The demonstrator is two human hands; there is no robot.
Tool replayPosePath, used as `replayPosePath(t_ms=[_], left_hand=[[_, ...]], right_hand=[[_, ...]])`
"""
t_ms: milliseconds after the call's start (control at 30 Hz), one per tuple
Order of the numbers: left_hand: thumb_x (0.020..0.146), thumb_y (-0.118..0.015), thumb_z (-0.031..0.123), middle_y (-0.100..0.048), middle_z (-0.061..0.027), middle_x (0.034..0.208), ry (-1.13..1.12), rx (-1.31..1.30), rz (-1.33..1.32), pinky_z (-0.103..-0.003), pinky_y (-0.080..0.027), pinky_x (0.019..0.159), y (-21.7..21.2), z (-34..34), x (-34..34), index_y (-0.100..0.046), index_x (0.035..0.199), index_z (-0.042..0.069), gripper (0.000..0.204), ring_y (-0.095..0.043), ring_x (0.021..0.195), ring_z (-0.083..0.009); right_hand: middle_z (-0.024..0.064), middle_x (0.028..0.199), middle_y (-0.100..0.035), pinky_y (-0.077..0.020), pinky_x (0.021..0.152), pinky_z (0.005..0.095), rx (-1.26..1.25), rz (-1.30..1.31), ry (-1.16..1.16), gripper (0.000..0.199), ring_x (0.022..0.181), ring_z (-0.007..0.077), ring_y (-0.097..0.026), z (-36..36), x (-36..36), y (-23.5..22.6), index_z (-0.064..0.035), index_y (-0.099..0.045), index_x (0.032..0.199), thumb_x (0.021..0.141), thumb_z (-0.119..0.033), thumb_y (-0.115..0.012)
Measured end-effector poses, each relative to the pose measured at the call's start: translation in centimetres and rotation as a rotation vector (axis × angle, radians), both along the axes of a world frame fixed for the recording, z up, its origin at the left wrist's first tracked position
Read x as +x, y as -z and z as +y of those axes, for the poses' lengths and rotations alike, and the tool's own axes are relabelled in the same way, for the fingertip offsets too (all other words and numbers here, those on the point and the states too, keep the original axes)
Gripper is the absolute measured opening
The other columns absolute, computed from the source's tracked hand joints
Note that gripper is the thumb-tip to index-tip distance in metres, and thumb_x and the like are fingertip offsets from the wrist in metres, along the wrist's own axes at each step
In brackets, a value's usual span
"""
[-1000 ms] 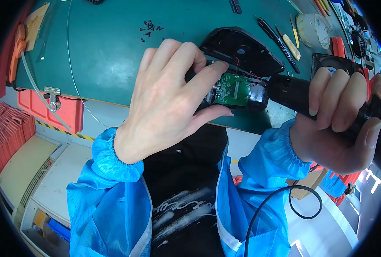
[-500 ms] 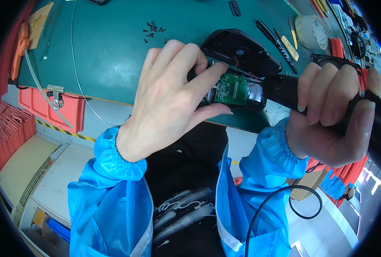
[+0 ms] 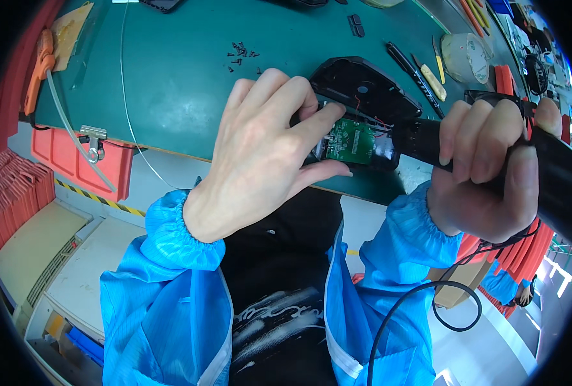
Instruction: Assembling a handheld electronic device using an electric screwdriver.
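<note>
My left hand (image 3: 267, 148) grips the left end of an opened black electronic device, thumb along its near edge and fingers at the far side. A green circuit board (image 3: 351, 141) lies face up in the housing. Thin red wires run from it toward the loose black cover (image 3: 366, 87) just behind. My right hand (image 3: 488, 164) is wrapped round a black corded electric screwdriver (image 3: 418, 136), tilted low. Its front end is over the right end of the housing; the bit itself does not show.
Small black screws (image 3: 239, 53) lie in a loose pile on the green table (image 3: 176, 90). A black marker (image 3: 415, 74), a knife with a pale handle (image 3: 433, 82) and a tape roll (image 3: 466, 58) lie at the right. An orange clamp (image 3: 43, 64) grips the left edge.
The view has shifted slightly, so the table and its items appear a little lower and to the right. My left hand keeps its grip; the right hand and screwdriver have moved slightly left.
</note>
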State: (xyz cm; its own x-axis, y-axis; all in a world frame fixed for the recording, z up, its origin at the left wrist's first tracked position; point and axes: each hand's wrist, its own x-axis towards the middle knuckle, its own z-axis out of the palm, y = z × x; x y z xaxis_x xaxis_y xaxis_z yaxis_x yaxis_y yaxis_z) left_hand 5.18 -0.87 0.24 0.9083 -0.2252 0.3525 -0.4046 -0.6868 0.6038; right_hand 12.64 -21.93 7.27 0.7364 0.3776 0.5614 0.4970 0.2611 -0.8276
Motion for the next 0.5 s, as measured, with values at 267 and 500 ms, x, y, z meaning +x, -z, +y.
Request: replayPosePath(t_ms=[267,500], left_hand=[[0.059,-0.092,0.033,-0.055,-0.0036,0.095,0.026,-0.093,-0.044,-0.038,-0.038,0.079,0.3,-0.3,-0.1,-0.075,0.115,0.007,0.064,-0.052,0.092,-0.0234],[0.059,-0.092,0.032,-0.055,-0.0043,0.097,-0.002,-0.075,-0.044,-0.037,-0.039,0.081,0.8,-0.1,-0.4,-0.074,0.115,0.007,0.064,-0.053,0.094,-0.0234]], right_hand=[[0.0021,0.072,-0.049,-0.0433,0.055,0.0332,0.086,0.020,-0.234,0.044,0.055,0.0141,-0.044,-0.9,1.5,-4.4,-0.0007,-0.052,0.133,0.102,-0.032,-0.050],[0.0051,0.074,-0.054,-0.0475,0.050,0.0388,0.083,-0.133,-0.348,0.054,0.054,0.0197,-0.050,1.4,4.5,-5.3,0.0023,-0.046,0.139,0.107,-0.041,-0.051]])
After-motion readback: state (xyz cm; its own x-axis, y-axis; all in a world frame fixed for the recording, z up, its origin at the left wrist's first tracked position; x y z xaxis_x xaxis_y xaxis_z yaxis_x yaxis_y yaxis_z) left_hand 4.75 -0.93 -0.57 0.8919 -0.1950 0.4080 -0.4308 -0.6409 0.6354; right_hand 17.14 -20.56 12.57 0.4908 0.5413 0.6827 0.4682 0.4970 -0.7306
